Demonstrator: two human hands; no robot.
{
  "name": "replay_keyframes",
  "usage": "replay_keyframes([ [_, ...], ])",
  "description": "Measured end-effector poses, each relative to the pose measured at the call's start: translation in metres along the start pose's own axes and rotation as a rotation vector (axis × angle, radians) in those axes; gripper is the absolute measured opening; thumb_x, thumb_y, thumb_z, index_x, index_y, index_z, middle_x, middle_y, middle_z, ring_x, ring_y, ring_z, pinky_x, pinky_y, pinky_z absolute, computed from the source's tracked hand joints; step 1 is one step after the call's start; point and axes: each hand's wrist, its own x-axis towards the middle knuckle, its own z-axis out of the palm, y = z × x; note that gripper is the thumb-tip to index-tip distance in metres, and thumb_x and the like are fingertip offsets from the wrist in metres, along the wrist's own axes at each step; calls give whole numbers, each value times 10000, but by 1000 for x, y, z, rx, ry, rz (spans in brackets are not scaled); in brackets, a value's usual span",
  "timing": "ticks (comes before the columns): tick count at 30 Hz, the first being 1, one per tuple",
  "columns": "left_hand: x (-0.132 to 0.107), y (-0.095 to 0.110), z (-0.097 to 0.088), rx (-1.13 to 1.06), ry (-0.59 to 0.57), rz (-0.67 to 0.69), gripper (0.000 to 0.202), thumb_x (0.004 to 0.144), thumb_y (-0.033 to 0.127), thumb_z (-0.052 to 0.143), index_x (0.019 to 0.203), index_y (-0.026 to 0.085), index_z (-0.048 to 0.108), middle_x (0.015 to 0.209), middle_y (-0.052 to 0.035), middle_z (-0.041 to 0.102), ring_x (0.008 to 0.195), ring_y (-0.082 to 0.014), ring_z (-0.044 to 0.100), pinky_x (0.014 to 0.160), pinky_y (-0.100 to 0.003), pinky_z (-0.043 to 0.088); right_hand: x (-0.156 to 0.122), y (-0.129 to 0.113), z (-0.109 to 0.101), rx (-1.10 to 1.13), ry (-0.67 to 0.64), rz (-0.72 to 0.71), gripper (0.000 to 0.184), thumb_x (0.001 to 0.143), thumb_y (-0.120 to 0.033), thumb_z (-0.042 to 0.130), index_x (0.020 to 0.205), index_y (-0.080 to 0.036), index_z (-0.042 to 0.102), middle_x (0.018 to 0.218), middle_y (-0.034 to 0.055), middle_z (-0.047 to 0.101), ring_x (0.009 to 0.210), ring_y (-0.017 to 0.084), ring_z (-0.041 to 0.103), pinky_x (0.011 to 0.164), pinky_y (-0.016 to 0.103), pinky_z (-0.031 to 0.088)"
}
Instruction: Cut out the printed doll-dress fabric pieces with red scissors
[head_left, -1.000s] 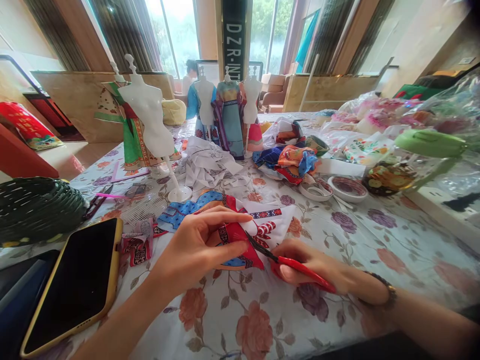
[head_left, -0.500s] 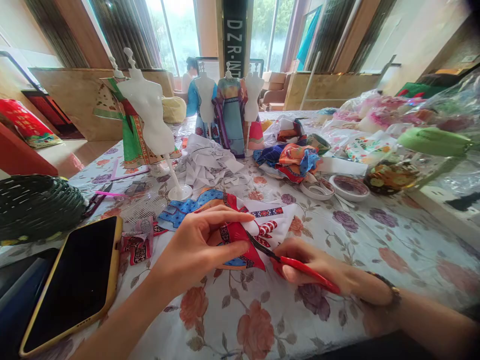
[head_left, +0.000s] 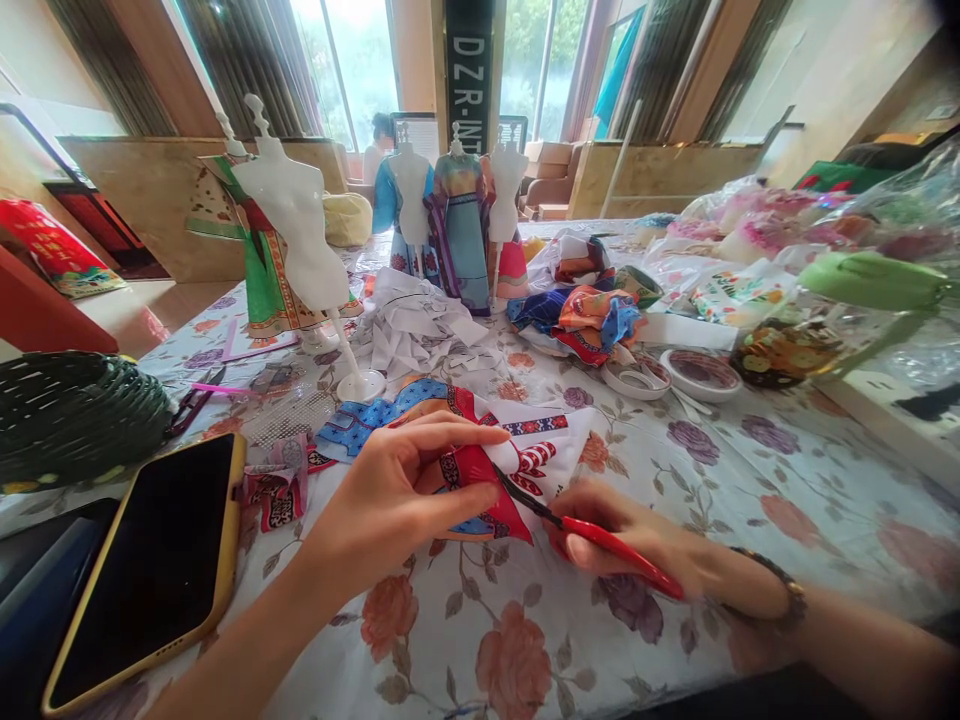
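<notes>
My left hand (head_left: 409, 475) is closed on a piece of printed fabric (head_left: 480, 470), thumb below and fingers above. Blue, red and white areas with patterned bands show on this cloth, which spreads over the table beyond the hand. In my right hand (head_left: 615, 530) is a pair of red-handled scissors (head_left: 626, 555). Their dark blades point up and left and meet the fabric's red edge beside my left thumb and fingertips. Part of the cloth is hidden behind my left hand.
A white mannequin (head_left: 289, 215) stands beyond the fabric, near white scraps (head_left: 420, 320). Colourful cloth (head_left: 585, 315) and tape rolls (head_left: 701, 375) lie to the right. At left are a phone (head_left: 150, 570) and a dark woven basket (head_left: 79, 420). Another person (head_left: 379, 145) sits far back.
Almost nothing differs. The camera view has shifted very slightly, while both hands, the scissors and the fabric keep nearly the same places.
</notes>
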Motion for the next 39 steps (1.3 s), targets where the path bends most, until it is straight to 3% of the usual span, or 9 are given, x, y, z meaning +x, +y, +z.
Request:
replay_keyframes([
  [7, 1, 1, 0, -23, 2, -50, 292, 683, 263, 810, 973, 241, 786, 1076, -71, 602, 937, -237, 607, 699, -322, 590, 2, -1, 1, 70, -22, -21, 686, 728, -840, 482, 546, -199, 321, 528, -65, 257, 474, 61, 211, 415, 241, 152],
  [14, 0, -3, -2, -23, -21, -10, 294, 704, 226, 794, 995, 262, 780, 1087, -58, 592, 964, -214, 594, 734, -291, 548, 7, 15, -2, 191, -77, -99, 604, 799, -698, 575, 553, -181, 385, 488, -71, 328, 424, 43, 244, 370, 214, 159],
  [20, -1, -2, -1, 21, -5, 15, 266, 720, 259, 788, 987, 263, 784, 1132, -68, 609, 1007, -233, 593, 759, -302, 541, 6, 18, -8, 134, -93, -64, 593, 820, -707, 534, 585, -169, 449, 526, -39, 422, 447, 60, 336, 402, 218, 221],
  [26, -2, 1, 0, 69, 36, 29, 199, 795, 264, 709, 976, 256, 791, 1080, -66, 651, 952, -207, 608, 774, -293, 517, 5, 18, -8, 118, -84, -50, 630, 797, -756, 519, 567, -177, 426, 519, -42, 399, 450, 58, 317, 408, 221, 219],
  [39, 1, 1, 2, 6, 19, 48, 183, 802, 215, 684, 937, 259, 798, 1011, -48, 642, 882, -171, 604, 743, -270, 495, 3, 9, -9, 133, -169, -84, 627, 836, -738, 474, 559, -177, 446, 531, -23, 435, 446, 66, 357, 411, 226, 251],
])
